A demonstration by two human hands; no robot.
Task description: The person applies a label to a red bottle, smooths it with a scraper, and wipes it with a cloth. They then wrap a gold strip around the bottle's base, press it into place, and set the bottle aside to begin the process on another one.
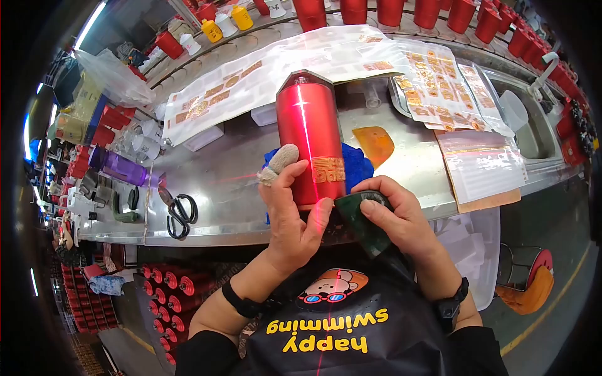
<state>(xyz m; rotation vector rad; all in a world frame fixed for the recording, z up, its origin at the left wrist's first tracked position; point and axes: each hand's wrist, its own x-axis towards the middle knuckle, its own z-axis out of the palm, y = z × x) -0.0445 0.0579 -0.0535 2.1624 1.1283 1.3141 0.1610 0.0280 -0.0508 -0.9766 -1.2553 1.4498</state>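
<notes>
A shiny red metal bottle (306, 119) lies in front of me, its neck pointing away, over a blue cloth (357, 169). Near its lower end a gold patterned decal (328, 169) sits on the surface. My left hand (290, 216) grips the bottle's left side and base, thumb at the lower edge; one finger wears a grey cloth cover (280, 164). Pinched in my right hand (396, 210) is a dark green flat scraper (365, 227), its edge beside the bottle's lower right. An amber scraper (374, 145) lies on the steel table (244, 216).
Black-handled scissors (180, 213) and a purple bottle (119, 166) are at the left. Decal sheets (226, 94) stretch across the back, with more sheets (439, 84) on a tray at right. A sink (533, 135) is at far right. Red cups (426, 12) line the conveyor behind.
</notes>
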